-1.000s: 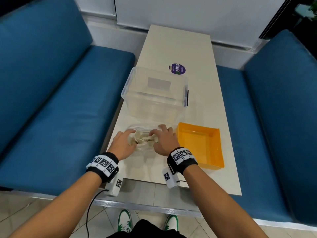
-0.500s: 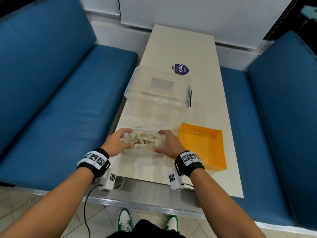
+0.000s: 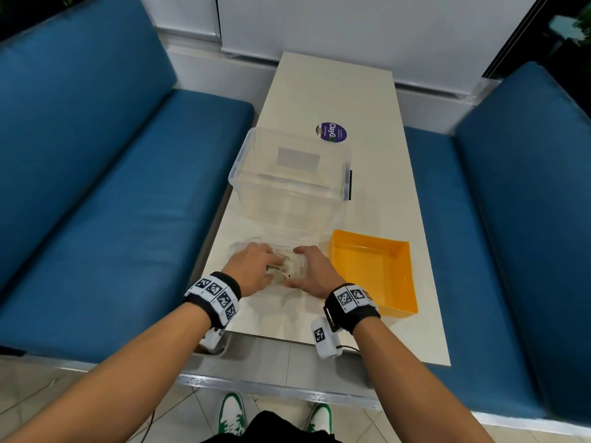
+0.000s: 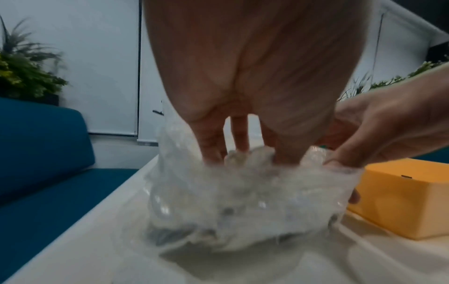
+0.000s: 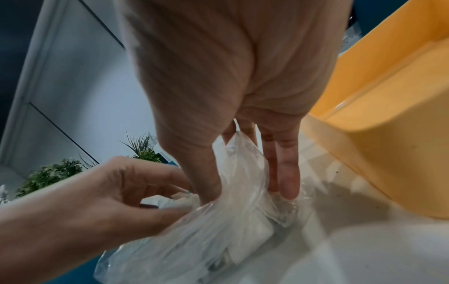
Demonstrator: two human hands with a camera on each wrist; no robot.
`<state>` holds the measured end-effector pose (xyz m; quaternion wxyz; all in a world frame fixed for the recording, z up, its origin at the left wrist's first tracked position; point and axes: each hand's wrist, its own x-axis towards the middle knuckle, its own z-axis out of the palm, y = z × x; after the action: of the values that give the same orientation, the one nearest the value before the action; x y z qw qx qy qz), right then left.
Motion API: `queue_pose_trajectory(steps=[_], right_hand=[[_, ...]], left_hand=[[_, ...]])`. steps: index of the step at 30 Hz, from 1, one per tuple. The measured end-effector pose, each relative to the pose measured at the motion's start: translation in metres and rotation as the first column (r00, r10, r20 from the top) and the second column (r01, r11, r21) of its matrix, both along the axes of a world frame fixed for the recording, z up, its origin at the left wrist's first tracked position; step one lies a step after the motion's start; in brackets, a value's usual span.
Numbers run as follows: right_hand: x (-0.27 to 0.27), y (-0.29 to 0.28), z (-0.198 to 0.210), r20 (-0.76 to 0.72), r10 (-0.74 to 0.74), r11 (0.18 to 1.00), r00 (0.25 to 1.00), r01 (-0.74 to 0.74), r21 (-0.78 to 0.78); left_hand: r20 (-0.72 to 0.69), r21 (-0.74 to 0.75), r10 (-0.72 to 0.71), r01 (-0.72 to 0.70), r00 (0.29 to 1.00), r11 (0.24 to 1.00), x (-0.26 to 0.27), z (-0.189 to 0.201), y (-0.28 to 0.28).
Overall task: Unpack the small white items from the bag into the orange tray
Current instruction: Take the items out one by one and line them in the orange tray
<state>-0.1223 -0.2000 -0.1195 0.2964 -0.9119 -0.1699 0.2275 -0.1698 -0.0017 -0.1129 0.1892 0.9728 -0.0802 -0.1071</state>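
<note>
On white table (image 3: 377, 199), both hands clutch crinkled clear bag (image 4: 243, 194) of small white items (image 5: 252, 232)

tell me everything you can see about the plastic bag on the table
The plastic bag is thin, clear and crumpled, bulging with small white items inside. It sits on the near end of the white table, left of the orange tray and in front of the clear bin. The left hand reaches into its open top; the right hand pinches its right edge.
</note>
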Motion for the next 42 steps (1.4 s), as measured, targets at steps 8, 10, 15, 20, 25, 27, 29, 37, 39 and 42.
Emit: queue_pose_trajectory(steps=[8,10,15,20,25,27,29,37,39,42], right_hand=[[-0.004,-0.005,-0.005,-0.006,-0.02,1.0,1.0,0.02,0.014],[-0.003,-0.006,-0.005,-0.003,-0.014,1.0,1.0,0.014,0.016],[-0.004,-0.007,0.002,0.091,-0.029,0.999,0.995,0.03,-0.016],[-0.007,0.003,0.026,0.237,-0.082,0.967,0.968,0.02,0.254],[-0.01,0.022,0.042,-0.233,-0.045,0.827,0.971,0.167,0.537],[-0.011,0.027,0.04,-0.26,-0.068,0.815,0.963,0.204,0.543],[-0.014,0.031,0.039,-0.261,-0.129,0.797,0.957,0.257,0.547],[-0.012,0.031,0.052,-0.508,-0.188,0.554,0.84,0.518,0.652],[-0.012,0.032,0.06,-0.547,-0.122,0.502,0.828,0.526,0.686],[-0.011,0.032,0.064,-0.514,-0.061,0.472,0.856,0.478,0.741]], left_hand=[[-0.063,-0.224,0.222,-0.231,0.973,0.947,-0.001,-0.005,0.003],[-0.062,-0.308,0.307,-0.311,0.95,0.899,0.001,0.007,0.008],[-0.062,-0.506,0.422,-0.393,0.904,0.767,0.006,0.045,0.019],[-0.234,-0.723,0.464,-0.472,0.855,0.505,0.012,0.058,0.021],[-0.451,-0.844,0.33,-0.516,0.829,0.143,0.011,0.072,0.004],[-0.466,-0.851,0.325,-0.517,0.823,0.09,0.011,0.075,-0.001],[-0.467,-0.847,0.347,-0.524,0.813,0.087,0.011,0.072,-0.002],[-0.455,-0.833,0.451,-0.546,0.768,0.09,0.008,0.054,-0.005],[-0.443,-0.83,0.465,-0.547,0.767,0.112,0.009,0.055,-0.006],[-0.425,-0.834,0.47,-0.536,0.774,0.129,0.01,0.06,-0.008]])
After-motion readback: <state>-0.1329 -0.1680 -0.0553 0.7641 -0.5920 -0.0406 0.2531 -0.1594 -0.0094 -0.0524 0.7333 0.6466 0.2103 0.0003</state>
